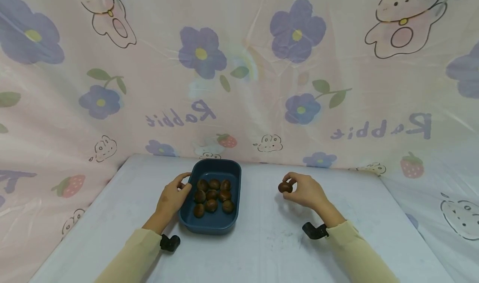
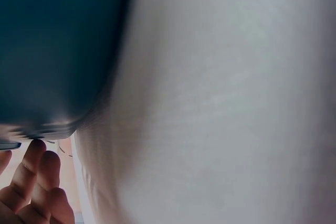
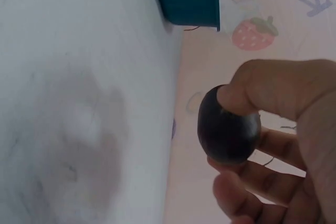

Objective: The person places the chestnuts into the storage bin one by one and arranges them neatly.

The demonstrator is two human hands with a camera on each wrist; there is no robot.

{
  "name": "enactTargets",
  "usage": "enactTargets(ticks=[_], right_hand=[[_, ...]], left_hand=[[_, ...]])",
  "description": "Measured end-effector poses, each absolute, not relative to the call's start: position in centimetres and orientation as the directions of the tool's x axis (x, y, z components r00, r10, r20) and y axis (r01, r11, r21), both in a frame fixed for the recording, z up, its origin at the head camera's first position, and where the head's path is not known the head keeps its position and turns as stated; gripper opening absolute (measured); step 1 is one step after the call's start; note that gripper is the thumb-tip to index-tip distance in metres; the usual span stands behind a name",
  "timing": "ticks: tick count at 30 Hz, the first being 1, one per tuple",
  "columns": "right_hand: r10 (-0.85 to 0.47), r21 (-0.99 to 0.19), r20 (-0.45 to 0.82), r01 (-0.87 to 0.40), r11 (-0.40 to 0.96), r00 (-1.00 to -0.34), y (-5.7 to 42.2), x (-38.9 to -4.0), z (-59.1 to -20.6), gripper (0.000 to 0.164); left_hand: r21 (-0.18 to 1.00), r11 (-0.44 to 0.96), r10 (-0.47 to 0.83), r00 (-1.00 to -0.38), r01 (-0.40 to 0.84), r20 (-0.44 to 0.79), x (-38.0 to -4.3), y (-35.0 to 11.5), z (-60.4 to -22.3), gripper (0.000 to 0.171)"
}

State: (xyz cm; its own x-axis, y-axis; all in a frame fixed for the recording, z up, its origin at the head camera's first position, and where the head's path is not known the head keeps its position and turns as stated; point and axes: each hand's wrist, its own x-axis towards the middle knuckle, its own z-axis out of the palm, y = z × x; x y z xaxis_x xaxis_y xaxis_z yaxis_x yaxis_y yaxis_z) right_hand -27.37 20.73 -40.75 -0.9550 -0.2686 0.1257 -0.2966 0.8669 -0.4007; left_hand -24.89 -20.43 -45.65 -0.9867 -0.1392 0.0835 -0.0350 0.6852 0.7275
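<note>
My right hand point(image 1: 307, 190) pinches a brown chestnut point(image 1: 285, 187) between thumb and fingers, held above the table to the right of a dark blue container. In the right wrist view the chestnut point(image 3: 226, 127) looks dark and glossy, with the thumb across its top. Several more chestnuts point(image 1: 211, 195) lie on the floor of the container point(image 1: 209, 229). My left hand point(image 1: 173, 196) holds the container at its left rim. In the left wrist view its fingers point(image 2: 48, 169) touch the outer wall; the thumb's contact is hidden there.
The white table point(image 1: 262, 241) reaches back to a pink curtain point(image 1: 247, 87) printed with flowers and rabbits. A black wrist-camera mount point(image 1: 170, 243) sits below the left wrist, and another black mount point(image 1: 315, 231) below the right.
</note>
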Motion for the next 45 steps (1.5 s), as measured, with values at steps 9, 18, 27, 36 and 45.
enactTargets(ticks=[9,18,27,36,45], right_hand=[[-0.299,-0.413,0.125,-0.324,0.851,-0.946,19.3,-26.9,-40.3,0.032],[-0.335,-0.447,0.139,-0.361,0.818,-0.932,17.6,-26.2,-39.9,0.031],[-0.387,-0.474,0.167,-0.418,0.775,-0.907,15.5,-25.5,-39.8,0.029],[-0.476,-0.505,0.192,-0.503,0.702,-0.858,12.7,-25.0,-39.1,0.028],[-0.626,-0.487,0.249,-0.654,0.578,-0.739,10.4,-24.6,-39.5,0.03]], left_hand=[[0.723,0.689,-0.144,-0.986,-0.038,0.085,-24.9,-20.4,-45.8,0.045],[0.729,0.683,-0.145,-0.986,-0.038,0.084,-24.7,-20.2,-45.7,0.045],[0.723,0.69,-0.146,-0.985,-0.038,0.088,-25.0,-20.3,-45.7,0.045],[0.722,0.691,-0.146,-0.986,-0.042,0.082,-24.9,-20.5,-45.7,0.045],[0.726,0.687,-0.134,-0.987,-0.027,0.09,-24.8,-20.4,-45.6,0.045]])
